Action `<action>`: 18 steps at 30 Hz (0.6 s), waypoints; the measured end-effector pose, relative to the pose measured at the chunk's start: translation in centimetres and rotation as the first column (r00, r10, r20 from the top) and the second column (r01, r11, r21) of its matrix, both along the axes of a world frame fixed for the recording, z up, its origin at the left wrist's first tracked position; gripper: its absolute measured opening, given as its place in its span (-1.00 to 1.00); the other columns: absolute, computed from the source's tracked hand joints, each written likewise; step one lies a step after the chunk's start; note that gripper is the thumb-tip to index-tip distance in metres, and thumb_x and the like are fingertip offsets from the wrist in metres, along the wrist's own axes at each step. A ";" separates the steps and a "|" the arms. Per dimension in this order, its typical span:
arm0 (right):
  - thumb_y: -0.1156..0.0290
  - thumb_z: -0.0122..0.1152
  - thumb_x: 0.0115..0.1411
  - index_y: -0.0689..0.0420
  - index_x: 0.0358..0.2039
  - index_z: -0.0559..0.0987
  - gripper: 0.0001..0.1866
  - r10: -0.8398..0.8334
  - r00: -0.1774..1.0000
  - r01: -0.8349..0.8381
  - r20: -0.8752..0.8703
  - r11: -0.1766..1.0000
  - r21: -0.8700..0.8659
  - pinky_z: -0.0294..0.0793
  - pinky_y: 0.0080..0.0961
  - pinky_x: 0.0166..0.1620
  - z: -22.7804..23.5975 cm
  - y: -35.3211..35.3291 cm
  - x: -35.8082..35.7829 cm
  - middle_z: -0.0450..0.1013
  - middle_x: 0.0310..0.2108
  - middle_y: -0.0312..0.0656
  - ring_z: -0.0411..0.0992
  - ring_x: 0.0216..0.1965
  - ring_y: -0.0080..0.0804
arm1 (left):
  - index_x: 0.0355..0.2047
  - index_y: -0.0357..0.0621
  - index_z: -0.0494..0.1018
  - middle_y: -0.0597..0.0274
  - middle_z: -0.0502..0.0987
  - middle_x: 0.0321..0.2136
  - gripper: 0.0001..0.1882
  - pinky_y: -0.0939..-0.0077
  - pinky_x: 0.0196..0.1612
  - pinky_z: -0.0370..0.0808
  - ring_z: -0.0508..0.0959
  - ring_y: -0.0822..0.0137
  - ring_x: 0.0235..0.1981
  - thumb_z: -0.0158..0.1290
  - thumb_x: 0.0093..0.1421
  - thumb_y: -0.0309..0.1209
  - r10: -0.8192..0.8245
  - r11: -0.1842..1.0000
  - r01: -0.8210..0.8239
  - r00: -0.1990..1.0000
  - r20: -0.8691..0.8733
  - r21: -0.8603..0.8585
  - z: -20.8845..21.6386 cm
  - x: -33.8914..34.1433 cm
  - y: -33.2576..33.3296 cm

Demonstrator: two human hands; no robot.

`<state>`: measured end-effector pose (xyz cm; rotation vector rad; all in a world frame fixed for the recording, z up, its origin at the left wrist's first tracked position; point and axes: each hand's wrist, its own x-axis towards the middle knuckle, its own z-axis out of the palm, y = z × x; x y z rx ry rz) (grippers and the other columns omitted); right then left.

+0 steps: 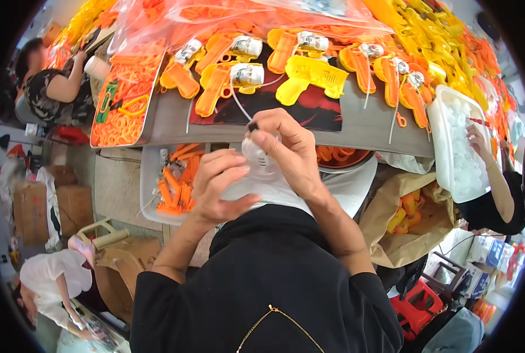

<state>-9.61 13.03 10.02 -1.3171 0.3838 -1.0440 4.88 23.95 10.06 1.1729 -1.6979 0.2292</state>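
Note:
My right hand (295,150) pinches a small dark cap (252,126) between thumb and fingers, at the end of a thin white tube (237,101). Just below it is a clear round plastic piece (255,154), partly covered by the same hand. My left hand (218,185) is open beside that piece, its fingers apart; whether a fingertip touches it I cannot tell. The tube leads up to an orange toy gun (215,88) with a white cylinder. To its right a yellow toy gun shell (312,79) lies on a dark red-and-black mat (327,115).
More orange toy guns with tubes line the table. An orange parts tray (151,106) stands left, a white bin (445,129) of clear pieces right. Below are a parts bin (149,176) and a paper sack (374,226). A co-worker's hand (480,144) reaches into the white bin.

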 end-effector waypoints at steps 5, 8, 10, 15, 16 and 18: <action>0.40 0.32 0.24 0.20 -0.30 0.61 -0.87 0.386 0.910 -0.397 -0.147 0.916 -0.053 0.38 -0.48 0.02 3.1 -3.4 -3.3 0.48 -0.15 -0.24 0.39 -0.10 -0.47 | -0.28 -0.06 0.60 0.08 0.52 -0.01 -0.74 0.23 0.05 0.41 0.50 0.16 -0.01 0.35 0.11 -0.23 -0.130 0.958 0.161 0.981 -0.143 0.235 5.9 0.3 -5.1; 0.39 0.31 0.22 0.21 -0.30 0.56 -0.84 0.553 0.833 -0.548 -0.030 0.831 0.093 0.40 -0.47 -0.02 3.6 -4.8 -4.5 0.47 -0.04 -0.12 0.42 -0.10 -0.46 | -0.36 -0.07 0.60 0.09 0.52 0.01 -0.77 0.27 0.06 0.40 0.48 0.19 0.04 0.39 0.06 -0.28 -0.400 0.848 0.472 0.868 -0.295 0.239 6.7 0.6 -7.6; 0.42 0.28 0.26 0.24 -0.21 0.55 -0.82 0.507 0.859 -0.511 0.065 0.854 0.092 0.40 -0.48 0.01 4.3 -4.4 -4.5 0.45 -0.07 -0.19 0.40 -0.08 -0.50 | -0.35 -0.11 0.58 0.01 0.48 0.03 -0.74 0.22 0.13 0.37 0.46 0.15 0.09 0.39 0.05 -0.28 -0.425 0.832 0.497 0.856 -0.294 0.245 7.9 0.5 -8.2; 0.55 0.22 0.28 0.27 -0.17 0.50 -0.86 0.269 0.929 -0.282 0.253 0.959 0.014 0.47 -0.45 0.04 4.1 -3.9 -6.3 0.58 -0.26 -0.09 0.57 -0.21 -0.43 | -0.39 -0.11 0.58 0.07 0.53 -0.01 -0.77 0.41 0.01 0.42 0.50 0.25 0.00 0.41 0.02 -0.34 -0.458 0.826 0.535 0.820 -0.342 0.176 9.7 -2.2 -11.1; 0.60 0.21 0.27 0.28 -0.24 0.50 -0.92 0.163 0.957 -0.209 0.241 0.962 0.178 0.57 -0.41 -0.08 5.1 -3.6 -6.3 0.61 -0.35 -0.03 0.61 -0.32 -0.39 | -0.37 -0.10 0.58 0.11 0.53 0.00 -0.79 0.36 0.00 0.42 0.50 0.22 -0.01 0.36 0.07 -0.33 -0.510 0.788 0.590 0.786 -0.350 0.176 9.9 -2.4 -12.0; 0.47 0.19 0.29 0.26 -0.28 0.50 -0.88 0.040 0.980 -0.069 0.197 0.988 0.139 0.56 -0.30 -0.09 4.6 -4.4 -8.0 0.55 -0.41 -0.09 0.55 -0.39 -0.37 | -0.34 -0.09 0.57 0.13 0.53 -0.01 -0.79 0.31 0.04 0.40 0.49 0.19 0.01 0.33 0.10 -0.30 -0.452 0.839 0.507 0.850 -0.270 0.195 8.5 -2.7 -15.6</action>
